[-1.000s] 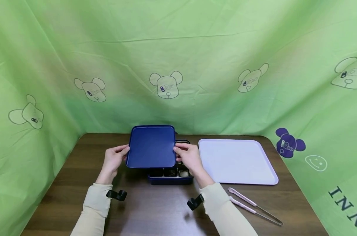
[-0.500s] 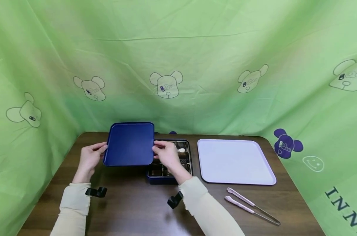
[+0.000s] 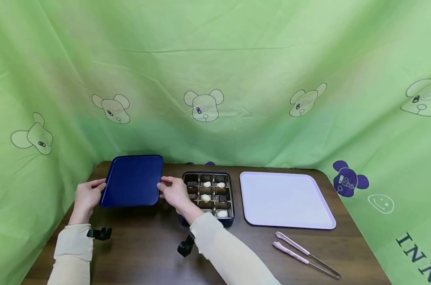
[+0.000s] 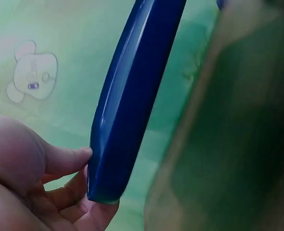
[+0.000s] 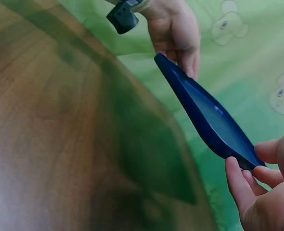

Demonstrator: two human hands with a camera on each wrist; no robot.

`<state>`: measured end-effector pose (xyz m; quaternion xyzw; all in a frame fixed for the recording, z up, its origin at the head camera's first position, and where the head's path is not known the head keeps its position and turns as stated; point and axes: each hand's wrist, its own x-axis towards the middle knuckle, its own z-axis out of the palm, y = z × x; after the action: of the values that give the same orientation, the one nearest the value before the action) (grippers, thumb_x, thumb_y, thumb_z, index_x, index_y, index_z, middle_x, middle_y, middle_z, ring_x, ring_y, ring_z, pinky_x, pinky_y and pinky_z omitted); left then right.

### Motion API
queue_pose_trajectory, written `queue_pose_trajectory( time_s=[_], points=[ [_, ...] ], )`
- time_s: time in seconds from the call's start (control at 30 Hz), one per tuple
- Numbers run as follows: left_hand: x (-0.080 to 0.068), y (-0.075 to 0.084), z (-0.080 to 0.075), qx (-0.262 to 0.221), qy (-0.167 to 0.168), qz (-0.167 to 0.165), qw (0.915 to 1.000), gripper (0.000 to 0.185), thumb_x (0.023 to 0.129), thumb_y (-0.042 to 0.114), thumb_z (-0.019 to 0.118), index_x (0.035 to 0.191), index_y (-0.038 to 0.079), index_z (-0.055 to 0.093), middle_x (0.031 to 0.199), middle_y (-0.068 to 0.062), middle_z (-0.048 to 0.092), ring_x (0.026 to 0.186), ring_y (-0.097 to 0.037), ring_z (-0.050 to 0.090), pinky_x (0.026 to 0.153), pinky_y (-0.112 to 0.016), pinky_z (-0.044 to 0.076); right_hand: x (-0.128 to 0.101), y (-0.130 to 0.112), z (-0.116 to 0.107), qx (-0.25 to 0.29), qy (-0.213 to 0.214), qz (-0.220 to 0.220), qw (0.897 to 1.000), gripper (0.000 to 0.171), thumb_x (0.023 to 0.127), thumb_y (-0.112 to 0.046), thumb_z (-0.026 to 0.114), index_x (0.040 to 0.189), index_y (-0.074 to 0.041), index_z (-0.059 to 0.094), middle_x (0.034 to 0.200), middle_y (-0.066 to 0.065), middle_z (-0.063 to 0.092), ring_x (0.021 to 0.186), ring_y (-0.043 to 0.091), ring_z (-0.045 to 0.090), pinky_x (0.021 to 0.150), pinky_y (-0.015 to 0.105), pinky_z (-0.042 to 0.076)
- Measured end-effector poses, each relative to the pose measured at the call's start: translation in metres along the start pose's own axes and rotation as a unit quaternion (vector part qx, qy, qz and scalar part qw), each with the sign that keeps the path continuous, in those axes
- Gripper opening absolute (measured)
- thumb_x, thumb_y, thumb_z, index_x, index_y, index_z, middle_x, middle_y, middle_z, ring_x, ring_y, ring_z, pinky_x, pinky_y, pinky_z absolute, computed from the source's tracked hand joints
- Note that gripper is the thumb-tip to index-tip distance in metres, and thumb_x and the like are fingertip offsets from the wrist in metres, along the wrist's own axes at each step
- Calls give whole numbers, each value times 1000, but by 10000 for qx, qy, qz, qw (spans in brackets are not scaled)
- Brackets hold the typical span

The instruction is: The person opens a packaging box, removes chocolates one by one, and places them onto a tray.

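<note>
A dark blue square lid (image 3: pixel 132 180) hangs over the left part of the table, held level between both hands. My left hand (image 3: pixel 87 196) pinches its left edge, thumb on top and fingers beneath, as the left wrist view shows close up. At the opposite edge my right hand (image 3: pixel 175 192) pinches the lid in the same way. Right of that hand stands the uncovered blue box (image 3: pixel 231 206), divided into small compartments by a dark insert. Several of these hold pale, rounded pieces, one being the white piece (image 3: pixel 206 198) near the middle. My right wrist hides the box's front left corner.
A white tray (image 3: pixel 287 200) lies on the wooden table (image 3: pixel 147 253) to the right of the box. In front of it rest tongs (image 3: pixel 306 255) with pink handles. A green printed curtain (image 3: pixel 215 138) hangs along the table's back and sides.
Both hands have carried the lid leftward from over the box to the table's left side, and it is lower now. The box's compartments have come into view.
</note>
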<state>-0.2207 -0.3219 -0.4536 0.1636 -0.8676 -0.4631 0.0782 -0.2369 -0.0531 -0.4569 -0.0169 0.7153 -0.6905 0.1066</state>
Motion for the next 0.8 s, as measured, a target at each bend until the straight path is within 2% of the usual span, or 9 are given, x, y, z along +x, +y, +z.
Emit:
queue_pose_trajectory(
  time_s=[0.1, 0.17, 0.3, 0.37, 0.43, 0.57, 0.8],
  points=[
    [2, -8, -2, 230, 57, 44, 9997, 33, 102, 11, 56, 126, -10, 65, 127, -32, 62, 114, -39, 60, 65, -12, 43, -1, 8, 6, 55, -188, 194, 9996, 38, 100, -14, 64, 136, 0, 61, 117, 11, 70, 90, 22, 73, 87, 42, 59],
    [2, -12, -2, 300, 11, 32, 9995, 33, 102, 10, 55, 127, -10, 65, 128, -32, 62, 115, -41, 59, 69, -16, 46, -2, 13, 9, 1, -229, 305, 9993, 40, 101, -16, 64, 137, -1, 60, 120, 11, 69, 93, 24, 73, 88, 43, 58],
    [4, -20, 2, 468, -56, 28, 9989, 34, 102, 11, 54, 127, -10, 65, 131, -33, 59, 121, -48, 55, 87, -40, 51, -4, 20, 13, -250, -226, 472, 9983, 43, 101, -22, 64, 138, -1, 59, 126, 12, 67, 97, 27, 73, 90, 41, 57],
    [4, -25, 5, 573, -12, 29, 9984, 33, 102, 10, 54, 126, -10, 66, 131, -33, 58, 123, -51, 52, 96, -52, 46, -5, 22, 16, -399, -221, 514, 9976, 44, 101, -24, 64, 139, -1, 59, 130, 13, 65, 103, 28, 71, 93, 42, 56],
    [4, -30, 8, 659, 33, 21, 9978, 32, 101, 10, 55, 124, -9, 66, 130, -32, 58, 124, -52, 51, 101, -57, 41, -7, 23, 19, -569, -209, 533, 9967, 45, 101, -26, 63, 139, -1, 59, 133, 14, 63, 112, 29, 68, 96, 44, 54],
    [5, -39, 12, 808, 45, 38, 9967, 32, 100, 11, 56, 123, -7, 68, 130, -31, 59, 124, -54, 50, 101, -60, 40, -10, 27, 25, -818, -107, 588, 9949, 47, 101, -26, 63, 138, 2, 59, 137, 15, 61, 125, 30, 60, 104, 47, 48],
    [4, -46, 19, 1146, 98, 173, 9932, 30, 99, 11, 55, 120, -4, 71, 128, -31, 61, 119, -55, 53, 92, -61, 44, -12, 37, 33, -963, -52, 777, 9923, 51, 100, -27, 63, 139, 6, 56, 142, 18, 57, 132, 33, 53, 108, 49, 44]
  ],
)
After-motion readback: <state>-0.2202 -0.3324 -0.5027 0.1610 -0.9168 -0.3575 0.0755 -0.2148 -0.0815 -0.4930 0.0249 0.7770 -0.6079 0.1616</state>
